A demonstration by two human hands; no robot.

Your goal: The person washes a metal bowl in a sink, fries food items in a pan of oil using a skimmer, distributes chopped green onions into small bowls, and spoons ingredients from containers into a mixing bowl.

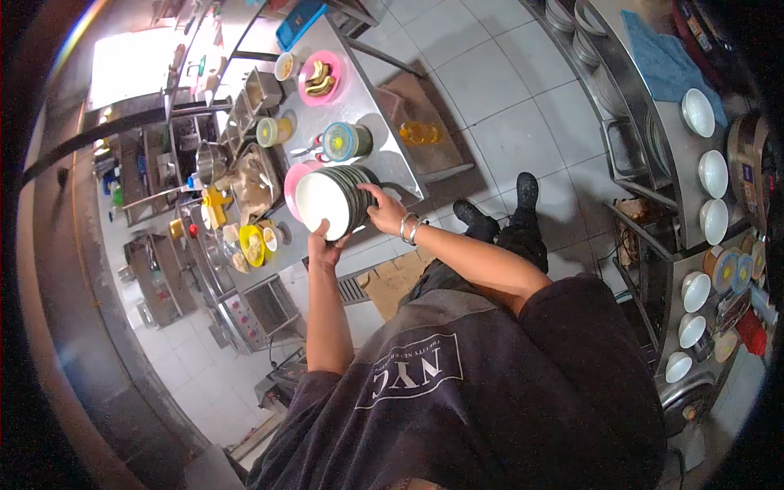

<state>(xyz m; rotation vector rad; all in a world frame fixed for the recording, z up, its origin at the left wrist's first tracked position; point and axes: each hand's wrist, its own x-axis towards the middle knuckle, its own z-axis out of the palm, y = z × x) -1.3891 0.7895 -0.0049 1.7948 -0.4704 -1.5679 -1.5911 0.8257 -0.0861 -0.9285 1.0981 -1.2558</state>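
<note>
Both of my hands are on a tall stack of plates (321, 204), white on top with darker rims, tilted so that the top plate faces left. My left hand (328, 245) grips the lower edge, its thumb on the white face. On the right side, my right hand (385, 210), with silver bangles at the wrist, is closed around the rims. The stack is at the edge of a steel table (371, 106). A pink plate (296, 181) shows partly behind it. Just above stands a clear tub with a blue rim (340, 141), beside a red-handled utensil (310, 152).
On the table are a pink plate with food (319, 77), a yellow-lidded tub (273, 131) and a yellow dish (252, 246). Several white bowls (713, 173) line the right counter, above shelved plates (606, 90). The floor is tiled (498, 77).
</note>
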